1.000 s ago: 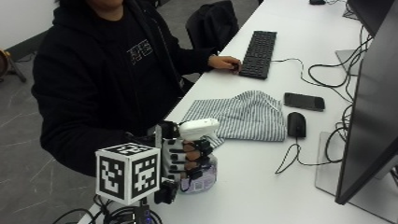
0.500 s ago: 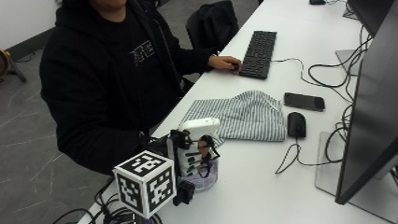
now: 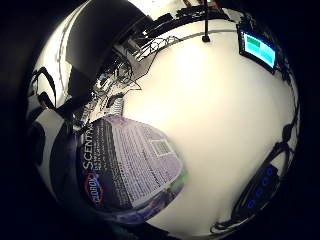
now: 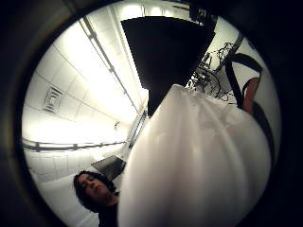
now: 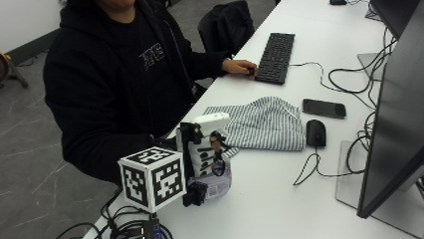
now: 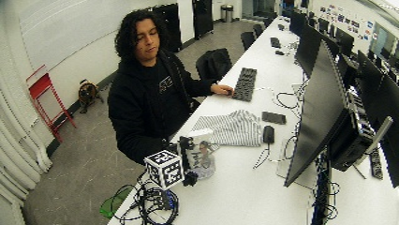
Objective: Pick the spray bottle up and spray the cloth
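Outside view: the gloved right hand (image 5: 202, 157) has its fingers (image 5: 213, 149) wrapped round the spray bottle (image 5: 212, 149), upright on the bench (image 5: 278, 199) beside the striped cloth (image 5: 265, 124). Little-finger palm view: the bottle's label sits close. Best lift straight, aim the white nozzle (image 5: 211, 121) at the cloth, then squeeze.

We see the gloved right hand (image 5: 202, 154) raised just above the desk (image 5: 285, 199) edge, its fingers seemingly curled around the spray bottle (image 5: 211, 149), though the glove hides them. The bare left hand (image 5: 240, 66) rests flat farther along, arm outstretched.
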Demonstrator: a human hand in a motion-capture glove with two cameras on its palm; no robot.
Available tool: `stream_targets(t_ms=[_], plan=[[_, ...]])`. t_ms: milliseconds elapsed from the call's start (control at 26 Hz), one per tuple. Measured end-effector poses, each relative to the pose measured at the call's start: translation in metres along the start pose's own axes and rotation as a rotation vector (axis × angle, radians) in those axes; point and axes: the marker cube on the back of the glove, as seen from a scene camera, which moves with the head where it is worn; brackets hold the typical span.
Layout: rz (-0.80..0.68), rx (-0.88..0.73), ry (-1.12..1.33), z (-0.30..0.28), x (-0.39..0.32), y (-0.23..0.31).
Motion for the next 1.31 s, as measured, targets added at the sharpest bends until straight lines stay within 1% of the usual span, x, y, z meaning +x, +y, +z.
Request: stream_targets(t_ms=[115, 269, 461, 692, 961, 1154, 1307], plan=[[-0.041, -0.052, 0.087, -0.013, -0.024, -0.011], [-0.127, -0.146, 0.333, -0.021, -0.062, -0.032], [-0.212, -0.368, 0.669, -0.003, -0.105, -0.046], [-0.261, -0.639, 0.938, 0.054, -0.137, -0.051], [-0.302, -0.879, 1.126, 0.135, -0.147, -0.039], [-0.259, -1.016, 1.208, 0.183, -0.135, -0.027], [-0.254, -1.087, 1.322, 0.208, -0.12, -0.017]])
